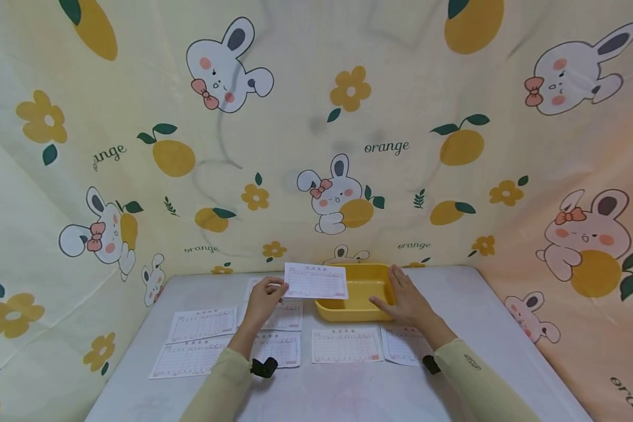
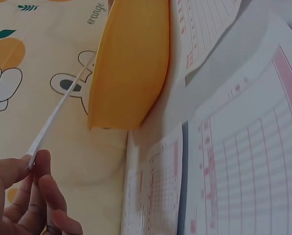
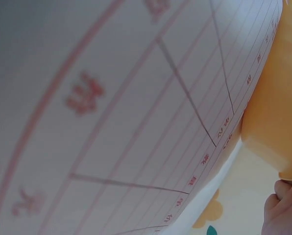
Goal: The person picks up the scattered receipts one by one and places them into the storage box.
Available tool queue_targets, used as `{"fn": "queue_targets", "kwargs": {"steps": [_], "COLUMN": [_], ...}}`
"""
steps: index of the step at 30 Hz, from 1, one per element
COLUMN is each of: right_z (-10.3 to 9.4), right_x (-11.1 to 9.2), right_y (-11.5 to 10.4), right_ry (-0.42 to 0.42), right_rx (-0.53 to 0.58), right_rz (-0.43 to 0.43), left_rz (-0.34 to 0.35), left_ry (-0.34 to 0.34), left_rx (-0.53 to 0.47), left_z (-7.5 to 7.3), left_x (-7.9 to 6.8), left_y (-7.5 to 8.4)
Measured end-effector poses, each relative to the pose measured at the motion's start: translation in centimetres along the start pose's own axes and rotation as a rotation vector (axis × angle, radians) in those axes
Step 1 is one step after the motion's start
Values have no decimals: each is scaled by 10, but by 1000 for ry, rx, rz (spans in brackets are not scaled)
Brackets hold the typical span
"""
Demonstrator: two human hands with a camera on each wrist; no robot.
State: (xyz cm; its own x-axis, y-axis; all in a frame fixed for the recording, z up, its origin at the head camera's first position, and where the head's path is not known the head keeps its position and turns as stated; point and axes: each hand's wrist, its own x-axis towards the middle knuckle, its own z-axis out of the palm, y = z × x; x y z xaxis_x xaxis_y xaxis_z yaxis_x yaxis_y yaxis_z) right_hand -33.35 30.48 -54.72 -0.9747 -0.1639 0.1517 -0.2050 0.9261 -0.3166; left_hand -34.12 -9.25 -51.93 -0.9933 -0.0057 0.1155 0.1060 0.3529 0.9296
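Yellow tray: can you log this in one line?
left fingers: pinch paper slip; right fingers: touch yellow tray; other slips: on table

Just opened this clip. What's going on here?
A person pinches one printed sheet by its edge in the left hand, holding it up by the left part of a yellow tray. The right hand is at the tray's right end, thumb toward the inside. More printed sheets lie on the table, to the tray's left and in front of it.
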Motion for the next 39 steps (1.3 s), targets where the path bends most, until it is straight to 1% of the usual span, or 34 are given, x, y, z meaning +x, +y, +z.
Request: {"fn": "queue_targets", "kwargs": {"steps": [4, 8, 16, 21, 27, 34, 39], "right_z": [0, -1, -3, -1, 1, -1, -2], "right_x": [0, 0, 2, 2, 2, 2, -1], "right_y": [1, 1, 1, 1, -1, -2, -3], "right_ry": [2, -1, 3, -3, -8, 13, -7], "right_rx": [3, 8, -8, 1, 1, 5, 0], "right_rz": [-1, -3, 1, -1, 16, 15, 17], "left_rz": [22, 26, 8, -10, -36, -10, -30], "left_ry": [-14, -24, -55, -67, -79, -105, -108], "left_rx": [-7, -11, -39, -26, -5, -31, -12], "left_z": [9, 16, 31, 39, 47, 55, 60], "left_x": [2, 2, 6, 5, 5, 5, 3], "left_y": [2, 5, 12, 13, 13, 16, 15]}}
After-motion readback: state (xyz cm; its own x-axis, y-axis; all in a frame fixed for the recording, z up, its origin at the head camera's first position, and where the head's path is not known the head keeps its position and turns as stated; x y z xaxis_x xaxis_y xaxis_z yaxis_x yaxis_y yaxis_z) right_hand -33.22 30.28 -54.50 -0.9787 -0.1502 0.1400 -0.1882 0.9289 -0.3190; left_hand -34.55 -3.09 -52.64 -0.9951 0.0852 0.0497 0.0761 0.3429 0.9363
